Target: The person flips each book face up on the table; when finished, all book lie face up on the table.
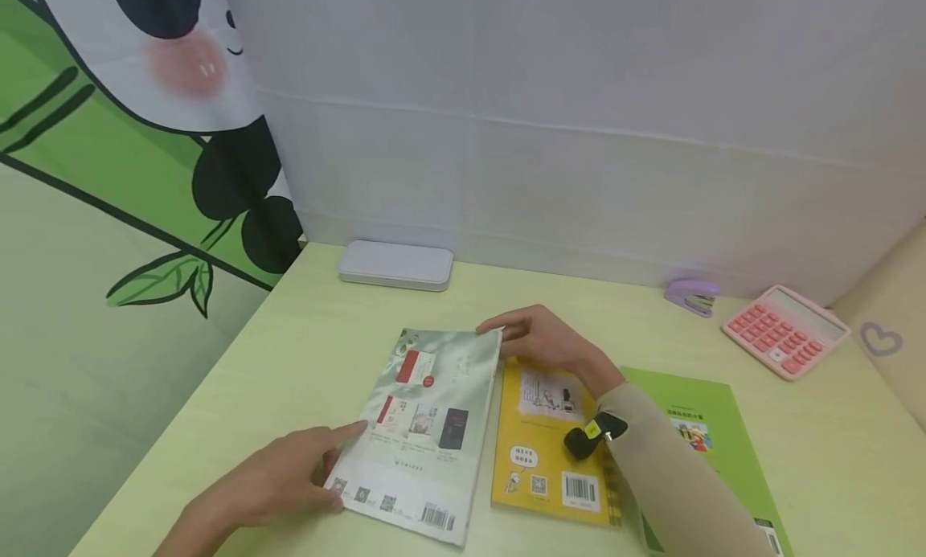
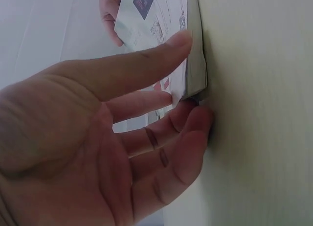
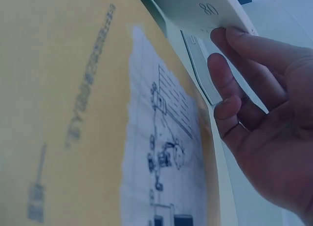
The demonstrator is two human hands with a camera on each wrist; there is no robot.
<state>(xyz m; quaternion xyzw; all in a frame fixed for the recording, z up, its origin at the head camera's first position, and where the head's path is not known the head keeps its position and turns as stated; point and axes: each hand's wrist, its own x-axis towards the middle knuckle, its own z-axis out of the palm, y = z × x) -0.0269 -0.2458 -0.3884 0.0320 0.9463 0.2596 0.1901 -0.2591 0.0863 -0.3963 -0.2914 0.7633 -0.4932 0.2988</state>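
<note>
Lifting at one corner, the pale green book (image 1: pixel 423 424) lies back cover up on the yellow-green desk (image 1: pixel 304 340), between two hands. The right hand (image 1: pixel 542 340) reaches over the yellow book (image 1: pixel 546 444) and pinches the pale green book's far right corner, thumb on one side and fingers curled on the other; the right wrist view shows that edge raised off the cover beneath. The left hand (image 1: pixel 278 481) is at the near left edge, thumb laid on top of the cover and fingertips tucked in against the thick edge where it meets the desk, so it grips the book lightly rather than clamping it.

Now the risks. With only a corner pinch on the right, the cover or a few pages could peel up alone and crease while the block stays flat. Should the left fingers slip off that edge, the book may pivot and slide right, riding over the yellow book and nudging it into the green book (image 1: pixel 698 436) just beside it. A fast swing upward could also drag the sleeve (image 1: pixel 673 477) across the yellow cover. The white case (image 1: pixel 396 265), purple stapler (image 1: pixel 693 296) and pink calculator (image 1: pixel 784 329) sit well apart and look safe.
</note>
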